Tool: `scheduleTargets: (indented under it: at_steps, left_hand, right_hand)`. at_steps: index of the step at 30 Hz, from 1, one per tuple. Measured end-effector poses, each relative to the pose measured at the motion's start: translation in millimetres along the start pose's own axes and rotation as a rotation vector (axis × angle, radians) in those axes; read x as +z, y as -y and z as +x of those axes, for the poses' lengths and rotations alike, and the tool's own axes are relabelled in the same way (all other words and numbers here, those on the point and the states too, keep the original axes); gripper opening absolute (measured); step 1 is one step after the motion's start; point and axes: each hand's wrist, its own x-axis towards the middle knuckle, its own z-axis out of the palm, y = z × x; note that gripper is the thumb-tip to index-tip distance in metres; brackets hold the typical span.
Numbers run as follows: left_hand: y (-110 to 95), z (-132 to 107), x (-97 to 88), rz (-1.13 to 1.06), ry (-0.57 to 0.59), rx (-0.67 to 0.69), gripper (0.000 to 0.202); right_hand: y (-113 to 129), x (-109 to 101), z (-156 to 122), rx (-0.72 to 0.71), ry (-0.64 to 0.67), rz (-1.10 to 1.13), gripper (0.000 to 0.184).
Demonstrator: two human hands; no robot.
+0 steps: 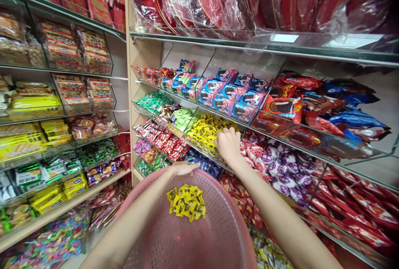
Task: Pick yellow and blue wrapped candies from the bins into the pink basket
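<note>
While the right hand [229,144] lay knuckles-up in the bin of yellow candies [208,130], the following was noted.

Right hand: fingers were curled down among the wrappers; whether they were closed on any pieces could not be told, as the palm side was hidden.

Left hand: the left hand [183,168] rested on the far rim of the pink basket [199,240], fingers folded over the edge and clamped on it.

Candy location: one lot sat in a clear-fronted shelf compartment, between green sweets [182,117] to its left and red-and-white ones [258,150] to its right; a second small heap [187,202] lay loose on the basket floor, near the far rim.

Handling, candies: judged light, small and individually wrapped; the glossy film looked slippery, so pieces would likely slide from a loose pinch. A scooping handful appeared the surer hold. No fragility was evident.

Handling, basket: perforated plastic, judged light and fairly stiff; the rim offered the obvious hold.

Surroundings: biscuit packs [232,94] filled the shelf above.
</note>
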Motion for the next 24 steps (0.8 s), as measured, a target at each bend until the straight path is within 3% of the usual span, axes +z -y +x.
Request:
scheduleTargets:
  at_steps: [6,11,19,24]
  left_hand:
    - [0.5,-1.6,-0.6,-0.014,-0.007,0.006,0.074]
    - [0.3,-2.2,-1.1,-0.007,-0.002,0.007,0.072]
    - [-0.8,-4.1,-1.4,-0.02,-0.005,0.017,0.071]
    - [-0.9,-4.3,-1.9,-0.028,-0.005,0.023,0.07]
  right_hand:
    - [-4.8,26.0,14.6,0.047,0.063,-0.093,0.026]
    - [-6.6,36.2,14.6,0.066,0.066,-0.107,0.026]
    - [-5.4,36.6,15.2,0.078,0.048,-0.058,0.03]
    - [-7.0,18.5,8.1,0.045,0.02,0.007,0.027]
